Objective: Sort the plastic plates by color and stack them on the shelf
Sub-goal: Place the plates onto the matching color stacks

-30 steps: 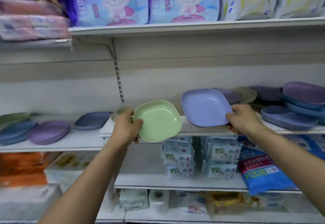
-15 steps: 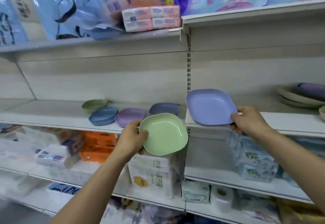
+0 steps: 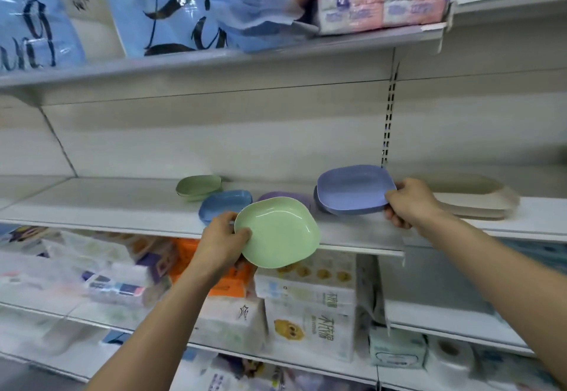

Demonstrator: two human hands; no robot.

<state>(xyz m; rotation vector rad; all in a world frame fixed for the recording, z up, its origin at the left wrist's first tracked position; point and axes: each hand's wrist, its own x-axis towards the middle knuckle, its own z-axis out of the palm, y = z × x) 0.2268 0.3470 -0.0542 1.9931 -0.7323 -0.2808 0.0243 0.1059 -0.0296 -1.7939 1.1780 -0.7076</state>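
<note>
Shelf point(image 3: 122, 206) behind; left hand point(image 3: 221, 243) grips green plate point(image 3: 277, 232), right hand point(image 3: 411, 202) grips blue plate point(image 3: 352, 189).

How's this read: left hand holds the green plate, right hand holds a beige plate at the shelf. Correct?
No. In the head view the right hand grips a blue-purple plate, not beige; the beige plates sit stacked on the shelf. The left hand does hold the green plate.

Left hand point(image 3: 222, 238) grips green plate point(image 3: 277, 232); right hand point(image 3: 409, 202), periwinkle plate point(image 3: 354, 189).
</note>
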